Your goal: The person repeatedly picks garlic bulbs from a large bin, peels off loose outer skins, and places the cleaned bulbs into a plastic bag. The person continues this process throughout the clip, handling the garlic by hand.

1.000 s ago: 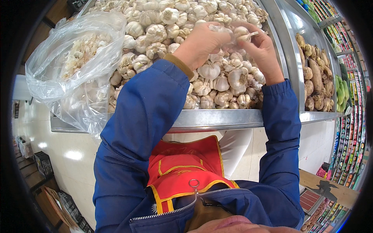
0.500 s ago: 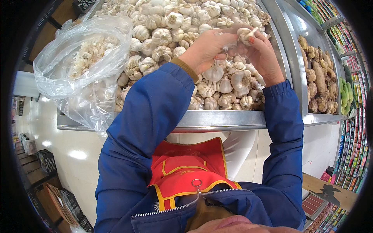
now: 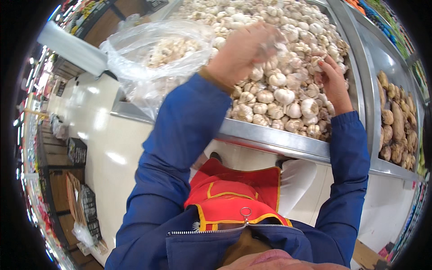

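My left hand, blurred by motion, is raised over the heap of white garlic bulbs in a steel bin, its fingers curled around something pale and flaky that I cannot make out. My right hand grips a garlic bulb at the heap's right side, red nails showing on the fingers. Left of my left hand, a clear plastic bag with loose pale garlic skins lies on the bin's left part and drapes over its front edge.
A neighbouring steel bin of brown tubers stands on the right, past a metal divider. A pale panel juts in at upper left. Crates and shelving line the tiled floor on the left. A red apron hangs before my body.
My hands have drawn apart: the left went up and leftward, the right stays on the right holding a bulb. The camera has turned, shifting the bins rightward and showing more left aisle.
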Tool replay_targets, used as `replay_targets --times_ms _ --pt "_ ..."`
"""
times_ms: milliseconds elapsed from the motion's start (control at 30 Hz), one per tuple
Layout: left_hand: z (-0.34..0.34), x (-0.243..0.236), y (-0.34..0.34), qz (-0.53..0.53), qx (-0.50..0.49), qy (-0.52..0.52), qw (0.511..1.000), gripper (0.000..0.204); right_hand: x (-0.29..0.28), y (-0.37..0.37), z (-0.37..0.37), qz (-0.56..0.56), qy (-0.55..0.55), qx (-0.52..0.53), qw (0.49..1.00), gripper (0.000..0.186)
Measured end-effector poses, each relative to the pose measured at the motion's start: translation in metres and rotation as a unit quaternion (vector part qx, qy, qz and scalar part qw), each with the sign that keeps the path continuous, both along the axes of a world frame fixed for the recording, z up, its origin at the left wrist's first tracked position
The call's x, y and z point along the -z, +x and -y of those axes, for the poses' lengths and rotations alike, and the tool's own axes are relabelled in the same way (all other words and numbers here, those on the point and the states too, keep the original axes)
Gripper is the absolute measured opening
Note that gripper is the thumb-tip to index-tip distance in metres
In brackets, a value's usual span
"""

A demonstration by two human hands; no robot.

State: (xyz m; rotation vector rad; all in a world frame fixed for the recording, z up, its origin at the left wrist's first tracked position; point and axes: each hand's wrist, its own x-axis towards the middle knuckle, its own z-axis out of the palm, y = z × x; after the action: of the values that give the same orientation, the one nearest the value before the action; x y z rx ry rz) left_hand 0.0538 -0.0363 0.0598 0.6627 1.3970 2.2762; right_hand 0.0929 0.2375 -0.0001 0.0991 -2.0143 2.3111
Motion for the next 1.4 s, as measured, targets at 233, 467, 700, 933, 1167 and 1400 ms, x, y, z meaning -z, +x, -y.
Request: replay_targets --times_ms 233,467,700,933,1167,1400 --pt "0.141 -0.059 -0.046 -0.303 -0.185 -0.566 0.744 0.038 0.0 0.0 -0.003 -0.017 -0.005 -0.003 1.0 0.028" --pt "0.151 -0.087 -0.048 -0.532 -0.252 -0.633 0.502 0.042 -0.013 0.006 -0.001 -0.033 0.021 -0.001 0.999 0.031" --pt "0.019 -0.044 -0.005 -0.533 -0.296 -0.281 0.741 0.02 -0.01 0.01 -0.017 -0.025 0.237 -0.015 0.971 0.045" --pt "-0.093 0.053 0.009 -0.501 -0.209 -0.232 0.807 0.012 -0.042 0.031 -0.089 -0.011 0.379 0.133 0.916 0.018" --pt "-0.097 0.082 0.002 -0.424 -0.08 -0.251 0.866 0.01 -0.01 0.06 -0.115 0.08 0.629 0.086 0.768 0.023" --pt "-0.096 0.087 -0.002 -0.442 -0.025 -0.261 0.858 0.013 0.013 0.07 -0.094 0.02 0.864 0.088 0.495 0.019"
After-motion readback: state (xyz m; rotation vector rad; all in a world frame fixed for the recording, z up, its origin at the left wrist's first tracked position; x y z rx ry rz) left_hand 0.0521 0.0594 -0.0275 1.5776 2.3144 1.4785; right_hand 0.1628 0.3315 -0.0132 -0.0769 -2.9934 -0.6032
